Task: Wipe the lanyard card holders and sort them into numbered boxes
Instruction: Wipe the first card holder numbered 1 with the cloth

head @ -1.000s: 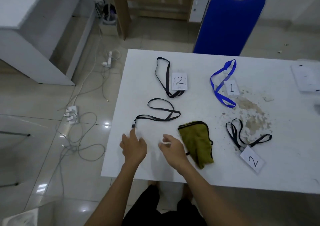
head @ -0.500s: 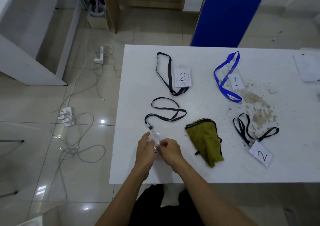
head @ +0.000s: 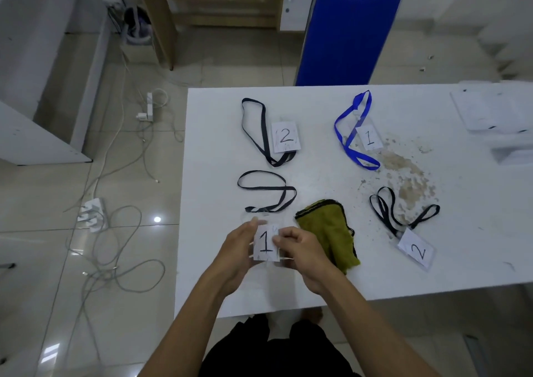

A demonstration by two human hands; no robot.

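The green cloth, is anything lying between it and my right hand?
Nothing visible. The green cloth lies right beside the right hand, which with the left hand holds the card holder marked 1.

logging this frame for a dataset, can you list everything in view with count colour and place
card holders: 4, clear with white number cards; "2" far left, "1" far right, "2" near right, "1" held in both hands
lanyards: 3 black, 1 blue, each by a holder
cloth: 1, olive green, table's near middle
table: 1, white, with a brown crumbly patch at right
papers: white, far right corner
chair: 1, blue, behind table
cables and power strips: grey and white, floor at left
left hand: holds the card's left side
right hand: fingers pinch its right edge
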